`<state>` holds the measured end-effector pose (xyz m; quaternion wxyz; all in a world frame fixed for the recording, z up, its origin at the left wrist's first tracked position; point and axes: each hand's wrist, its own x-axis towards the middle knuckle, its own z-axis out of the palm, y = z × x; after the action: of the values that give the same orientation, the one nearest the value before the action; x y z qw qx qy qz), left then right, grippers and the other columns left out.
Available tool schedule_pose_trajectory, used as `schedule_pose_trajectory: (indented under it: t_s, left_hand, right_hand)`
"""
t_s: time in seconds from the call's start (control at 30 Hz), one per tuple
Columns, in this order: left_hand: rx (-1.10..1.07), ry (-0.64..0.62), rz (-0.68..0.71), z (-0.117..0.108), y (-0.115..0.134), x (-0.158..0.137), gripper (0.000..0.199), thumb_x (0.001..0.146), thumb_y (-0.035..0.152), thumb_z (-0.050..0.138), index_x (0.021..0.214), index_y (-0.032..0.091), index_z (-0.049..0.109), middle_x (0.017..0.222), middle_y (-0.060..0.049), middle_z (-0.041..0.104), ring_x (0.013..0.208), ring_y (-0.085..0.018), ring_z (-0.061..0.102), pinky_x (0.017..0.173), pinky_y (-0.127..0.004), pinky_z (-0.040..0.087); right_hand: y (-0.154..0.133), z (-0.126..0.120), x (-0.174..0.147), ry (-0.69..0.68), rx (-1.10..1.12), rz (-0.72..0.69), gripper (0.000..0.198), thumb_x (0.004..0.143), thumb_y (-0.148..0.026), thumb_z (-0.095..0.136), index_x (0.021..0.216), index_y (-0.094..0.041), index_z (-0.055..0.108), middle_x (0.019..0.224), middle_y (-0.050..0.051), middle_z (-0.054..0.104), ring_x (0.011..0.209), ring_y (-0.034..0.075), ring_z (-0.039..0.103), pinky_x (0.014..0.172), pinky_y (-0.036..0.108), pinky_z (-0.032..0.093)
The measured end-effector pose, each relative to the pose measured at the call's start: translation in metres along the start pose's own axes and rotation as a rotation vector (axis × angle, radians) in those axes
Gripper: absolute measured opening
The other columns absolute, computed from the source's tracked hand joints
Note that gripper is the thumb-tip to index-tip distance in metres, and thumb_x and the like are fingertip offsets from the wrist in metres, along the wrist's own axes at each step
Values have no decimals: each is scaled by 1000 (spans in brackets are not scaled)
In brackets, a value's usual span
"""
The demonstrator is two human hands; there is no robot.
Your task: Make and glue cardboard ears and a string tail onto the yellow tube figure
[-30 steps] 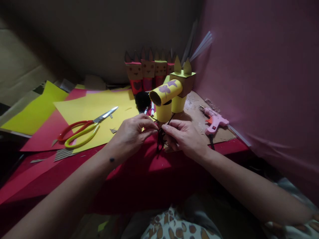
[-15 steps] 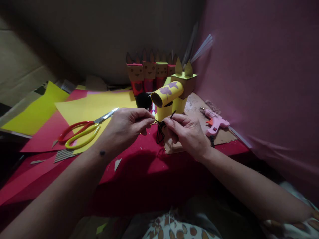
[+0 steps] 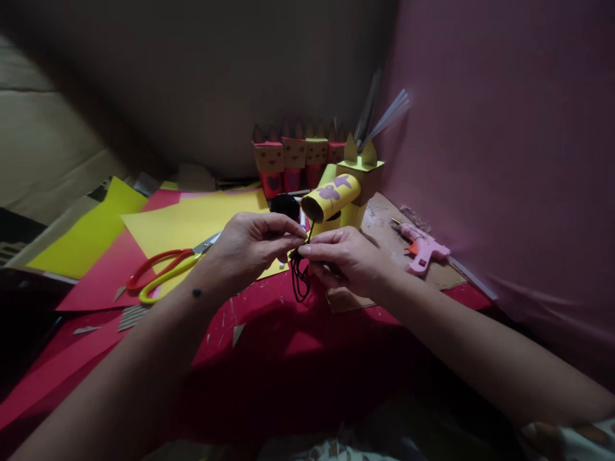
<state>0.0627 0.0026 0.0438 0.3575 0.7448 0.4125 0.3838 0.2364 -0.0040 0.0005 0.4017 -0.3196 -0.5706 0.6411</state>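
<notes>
Between my two hands hangs a small looped bundle of black yarn (image 3: 301,282), with one strand sticking up. My left hand (image 3: 262,246) pinches the yarn from the left, thumb against forefinger. From the right, my right hand (image 3: 348,256) pinches it too, and the fingertips of both hands nearly meet. Just behind them lies a yellow paper-covered tube (image 3: 334,195) with purple shapes, resting on other yellow tubes. Beside it stands a yellow and brown cardboard figure (image 3: 362,176) with pointed ears. A black ball of yarn (image 3: 284,205) sits behind my left hand.
Red-and-yellow-handled scissors (image 3: 166,272) lie on yellow paper (image 3: 192,211) at left. A pink glue gun (image 3: 423,246) rests on cardboard (image 3: 446,275) at right. Several eared cardboard figures (image 3: 269,160) line the back. Paper scraps dot the red tabletop (image 3: 269,314).
My hands have come closer together, and the yarn loops hang lower and slightly further left. The whole scene has shifted down and a little to the right in view.
</notes>
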Motion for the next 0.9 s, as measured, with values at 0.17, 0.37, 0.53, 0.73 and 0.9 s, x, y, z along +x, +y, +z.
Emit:
schedule_pose_trajectory:
  t_s: [0.17, 0.37, 0.53, 0.73, 0.9]
  left_hand:
    - [-147, 161, 19, -5, -9, 3, 6, 72, 20, 70, 78, 18, 72, 54, 3, 59, 46, -7, 49, 42, -19, 38]
    - [-510, 341, -160, -26, -38, 12, 14, 69, 22, 74, 79, 17, 66, 62, 3, 59, 48, -6, 51, 40, -17, 37]
    - [-535, -15, -355, -38, -52, 9, 23, 66, 30, 79, 68, 10, 69, 56, -3, 57, 43, -6, 46, 38, -18, 34]
    - [-559, -71, -320, -31, -51, 3, 21, 61, 29, 82, 73, 13, 73, 56, -1, 60, 45, -7, 49, 42, -19, 37]
    - [-533, -30, -264, -25, -49, 1, 13, 63, 23, 80, 72, 15, 74, 59, -1, 63, 50, -8, 52, 47, -20, 39]
  right_hand:
    - [-6, 11, 14, -56, 62, 75, 20, 76, -21, 65, 59, -15, 57, 36, -8, 45, 28, 4, 34, 29, 17, 20]
    - [-14, 17, 30, -55, 135, 102, 29, 68, -21, 72, 49, -16, 51, 36, -6, 49, 26, 3, 35, 27, 17, 17]
    - [-8, 22, 42, -37, 114, 72, 27, 70, -24, 72, 52, -16, 54, 37, -6, 49, 27, 3, 35, 27, 16, 20]
    - [2, 31, 39, -15, 75, 15, 20, 72, -16, 62, 54, -15, 55, 36, -8, 44, 30, 3, 35, 31, 16, 20]
    - [5, 31, 37, 0, 12, -2, 19, 76, -21, 63, 59, -13, 61, 37, -8, 43, 31, 3, 34, 35, 18, 20]
